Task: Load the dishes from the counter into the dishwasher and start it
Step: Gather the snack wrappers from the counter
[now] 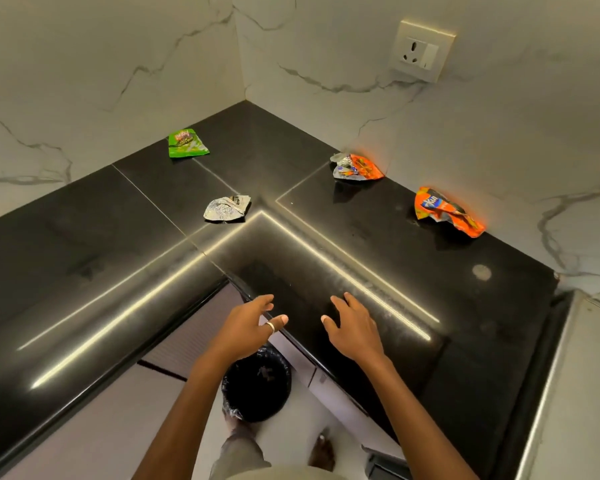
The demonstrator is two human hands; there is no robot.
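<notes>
Down at the bottom, a bare foot (321, 452) on the pale floor, and just ahead of it a black-lined bin (257, 389) tucked into the inner corner of the L-shaped counter (84, 271). Above the bin comes the left hand (246, 327), fingers spread and relaxed, a ring (271, 328) on the thumb, holding nothing as it hangs at the counter's front edge. Beside it, the right hand (352, 329) is out over the glossy black top, fingers fanned apart and empty too; whether the palm touches the stone, I cannot tell. The counter itself runs left and right from this corner, with bright light strips reflected in it. Further in lies a foil wrapper (226, 208), near the seam where the two runs meet. Off to the right, by the wall (499, 133), sits an orange wrapper (447, 213), crumpled. Further back along the same wall, a torn wrapper (357, 167), orange and foil. On the left run, near the back, a green packet (187, 144) lies flat. High on the marble, a white socket (421, 50).
</notes>
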